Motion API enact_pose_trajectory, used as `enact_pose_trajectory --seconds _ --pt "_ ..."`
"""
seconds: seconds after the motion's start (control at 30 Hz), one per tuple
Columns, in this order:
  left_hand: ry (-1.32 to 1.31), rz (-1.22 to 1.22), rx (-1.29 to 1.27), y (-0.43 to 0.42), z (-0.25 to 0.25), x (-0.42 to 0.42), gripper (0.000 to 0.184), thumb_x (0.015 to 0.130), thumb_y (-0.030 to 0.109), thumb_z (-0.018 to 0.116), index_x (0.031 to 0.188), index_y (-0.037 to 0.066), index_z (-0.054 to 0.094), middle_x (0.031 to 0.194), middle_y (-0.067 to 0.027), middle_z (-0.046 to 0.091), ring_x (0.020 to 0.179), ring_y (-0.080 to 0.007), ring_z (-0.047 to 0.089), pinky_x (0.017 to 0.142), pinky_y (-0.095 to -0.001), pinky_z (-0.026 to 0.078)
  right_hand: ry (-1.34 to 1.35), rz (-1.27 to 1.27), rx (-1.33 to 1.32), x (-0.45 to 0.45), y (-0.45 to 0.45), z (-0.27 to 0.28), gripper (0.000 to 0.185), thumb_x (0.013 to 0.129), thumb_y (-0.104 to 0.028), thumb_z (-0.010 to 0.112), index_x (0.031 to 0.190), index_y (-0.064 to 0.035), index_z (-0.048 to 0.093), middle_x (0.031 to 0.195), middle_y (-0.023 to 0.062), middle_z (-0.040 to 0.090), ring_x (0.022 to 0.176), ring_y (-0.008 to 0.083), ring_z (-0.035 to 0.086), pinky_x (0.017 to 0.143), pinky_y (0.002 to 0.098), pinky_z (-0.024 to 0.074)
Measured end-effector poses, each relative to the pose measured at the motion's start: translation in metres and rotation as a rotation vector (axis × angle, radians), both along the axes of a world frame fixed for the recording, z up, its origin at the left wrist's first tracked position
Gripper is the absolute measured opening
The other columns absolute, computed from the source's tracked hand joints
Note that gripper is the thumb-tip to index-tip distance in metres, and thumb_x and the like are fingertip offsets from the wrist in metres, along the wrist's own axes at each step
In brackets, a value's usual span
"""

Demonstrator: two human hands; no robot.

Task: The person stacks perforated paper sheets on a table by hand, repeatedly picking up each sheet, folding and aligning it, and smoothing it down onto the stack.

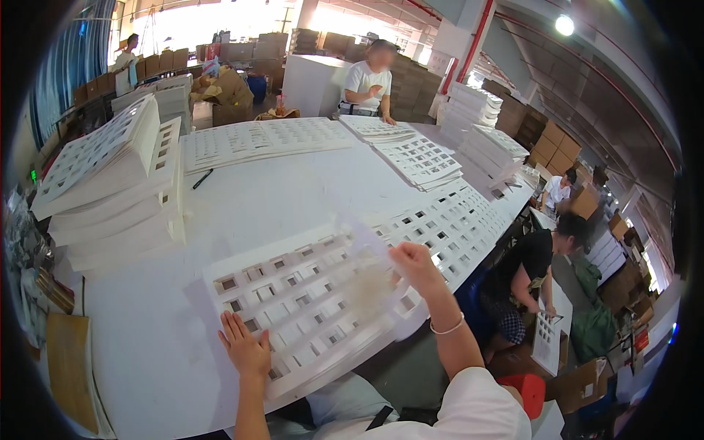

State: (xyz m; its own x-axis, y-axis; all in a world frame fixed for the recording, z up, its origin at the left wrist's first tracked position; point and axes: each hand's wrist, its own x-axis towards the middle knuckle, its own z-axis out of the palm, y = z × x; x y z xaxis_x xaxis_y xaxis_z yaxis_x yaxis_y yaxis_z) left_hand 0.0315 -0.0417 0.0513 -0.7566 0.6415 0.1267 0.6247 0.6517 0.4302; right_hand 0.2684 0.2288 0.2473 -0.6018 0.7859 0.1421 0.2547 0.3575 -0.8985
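A stack of white sheets (293, 312) with rows of small rectangular cut-outs lies on the white table in front of me. My left hand (246, 348) rests flat on its left front edge, fingers spread. Above the right part of the stack, my right hand (416, 265) is closed, with a bracelet on the wrist. It holds a whitish, see-through sheet (378, 275), blurred by motion, which hides part of the cut-outs beneath. More perforated sheets (447, 227) lie just beyond my right hand.
Tall sheet piles (121, 191) stand at the left, with a black pen (202, 179) nearby. Flat sheets (268, 139) line the far side. A person in white (364, 84) stands across the table (242, 202); another in black (532, 268) works at the right.
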Motion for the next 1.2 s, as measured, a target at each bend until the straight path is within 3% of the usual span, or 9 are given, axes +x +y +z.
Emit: enact_pose_trajectory --seconds 0.1,0.13,0.3,0.4,0.47,0.57,0.67,0.9,1.2 --pt "0.010 -0.005 0.023 -0.001 0.002 0.001 0.085 0.093 0.040 0.059 0.152 -0.009 0.022 0.164 -0.0200 0.014 0.154 -0.0308 0.007 0.123 -0.0510 0.005 0.428 0.065 -0.388 0.006 0.012 0.025 0.037 0.099 -0.033 0.063 0.077 -0.0024 0.063 0.063 0.0028 0.061 0.047 0.0078 0.055 0.045 0.0247 0.0442" --pt "0.014 -0.005 0.033 -0.002 0.004 0.001 0.085 0.093 0.039 0.059 0.152 -0.009 0.022 0.164 -0.0196 0.014 0.154 -0.0307 0.007 0.123 -0.0511 0.005 0.415 0.048 -0.382 0.006 0.023 0.021 0.038 0.099 -0.034 0.062 0.079 -0.0018 0.064 0.063 0.0033 0.061 0.046 0.0072 0.054 0.043 0.0238 0.0442" --pt "0.112 -0.061 0.144 -0.008 -0.013 -0.003 0.079 0.090 0.034 0.063 0.151 -0.005 0.030 0.161 -0.0237 0.022 0.150 -0.0367 0.018 0.122 -0.0520 0.012 -0.124 -0.264 -0.229 -0.013 0.056 -0.064 0.042 0.096 -0.038 0.064 0.079 0.0004 0.066 0.071 0.0080 0.068 0.050 0.0091 0.059 0.045 0.0256 0.0469" --pt "0.156 -0.086 0.260 -0.010 -0.024 -0.003 0.073 0.090 0.028 0.064 0.149 -0.004 0.034 0.159 -0.0264 0.025 0.146 -0.0437 0.024 0.119 -0.0550 0.020 -0.170 -0.138 0.134 -0.019 0.104 -0.199 0.043 0.096 -0.038 0.060 0.080 0.0014 0.067 0.077 0.0149 0.071 0.064 0.0246 0.068 0.059 0.0382 0.0527" --pt "0.235 -0.073 0.323 -0.008 -0.034 -0.006 0.069 0.089 0.029 0.065 0.145 -0.003 0.039 0.154 -0.0271 0.031 0.142 -0.0467 0.029 0.115 -0.0566 0.026 -0.193 -0.143 0.380 -0.030 0.117 -0.260 0.041 0.095 -0.037 0.058 0.083 0.0010 0.067 0.080 0.0170 0.071 0.073 0.0331 0.069 0.068 0.0444 0.0533" --pt "0.404 -0.042 0.384 -0.010 -0.053 -0.013 0.065 0.087 0.035 0.067 0.137 -0.002 0.049 0.142 -0.0266 0.045 0.134 -0.0481 0.039 0.107 -0.0579 0.034 -0.357 -0.271 0.572 -0.056 0.082 -0.261 0.036 0.094 -0.035 0.057 0.085 -0.0014 0.067 0.085 0.0167 0.069 0.081 0.0373 0.066 0.074 0.0477 0.0512" --pt "0.426 -0.035 0.417 -0.012 -0.054 -0.013 0.065 0.087 0.035 0.067 0.137 -0.002 0.050 0.142 -0.0264 0.046 0.134 -0.0477 0.039 0.107 -0.0579 0.034 -0.344 -0.376 0.659 -0.065 0.062 -0.256 0.033 0.094 -0.034 0.058 0.084 -0.0041 0.066 0.088 0.0146 0.065 0.085 0.0360 0.063 0.074 0.0477 0.0489" --pt "0.311 -0.046 0.464 -0.017 -0.038 -0.004 0.063 0.087 0.034 0.066 0.136 -0.002 0.050 0.140 -0.0257 0.047 0.133 -0.0468 0.040 0.107 -0.0577 0.035 -0.241 -0.297 0.753 -0.070 0.026 -0.225 0.031 0.093 -0.036 0.060 0.086 -0.0057 0.063 0.092 0.0111 0.061 0.091 0.0299 0.058 0.081 0.0457 0.0422" --pt "0.200 -0.046 0.513 -0.024 -0.031 0.007 0.061 0.088 0.033 0.066 0.135 -0.002 0.050 0.138 -0.0250 0.048 0.132 -0.0456 0.041 0.107 -0.0576 0.035 -0.481 -0.247 0.897 -0.097 0.001 -0.209 0.032 0.089 -0.037 0.064 0.092 -0.0055 0.061 0.095 0.0105 0.058 0.095 0.0276 0.054 0.081 0.0434 0.0396"
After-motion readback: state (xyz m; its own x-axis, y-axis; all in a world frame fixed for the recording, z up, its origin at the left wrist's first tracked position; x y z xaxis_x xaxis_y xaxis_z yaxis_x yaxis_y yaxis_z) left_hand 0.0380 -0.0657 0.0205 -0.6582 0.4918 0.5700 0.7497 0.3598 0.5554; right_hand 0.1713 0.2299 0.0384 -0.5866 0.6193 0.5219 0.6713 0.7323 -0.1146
